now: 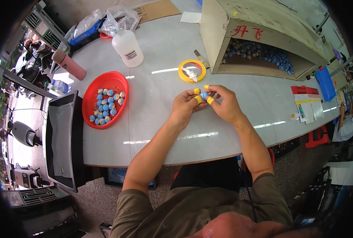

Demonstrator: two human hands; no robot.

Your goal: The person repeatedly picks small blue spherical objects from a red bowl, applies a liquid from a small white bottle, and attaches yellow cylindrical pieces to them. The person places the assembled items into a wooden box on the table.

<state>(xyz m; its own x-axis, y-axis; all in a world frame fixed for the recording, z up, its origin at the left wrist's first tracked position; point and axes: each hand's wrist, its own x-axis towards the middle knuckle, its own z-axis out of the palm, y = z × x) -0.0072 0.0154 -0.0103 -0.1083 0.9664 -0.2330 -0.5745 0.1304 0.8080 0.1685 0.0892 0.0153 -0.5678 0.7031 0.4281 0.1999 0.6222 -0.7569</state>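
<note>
Between the fingertips of both hands is a small blue ball (204, 95), held just above the grey tabletop (164, 99). My left hand (184, 104) pinches it from the left, and my right hand (225, 104) grips it from the right. Yellow tape wraps the thumb and a fingertip on each hand. To the left, a round red basin (125, 85) holds several blue balls (106, 102) with pale tan patches. Just beyond my hands lies a yellow tape roll (181, 73) with a crumpled white scrap (190, 74) on it.
A beige box (216, 39) with an open front holds many blue pieces (277, 59) at the back right. A white bottle (127, 49) and a pink flask (71, 65) stand far left. A black tray (79, 139) sits at the left edge. Red-and-white papers (305, 93) lie right.
</note>
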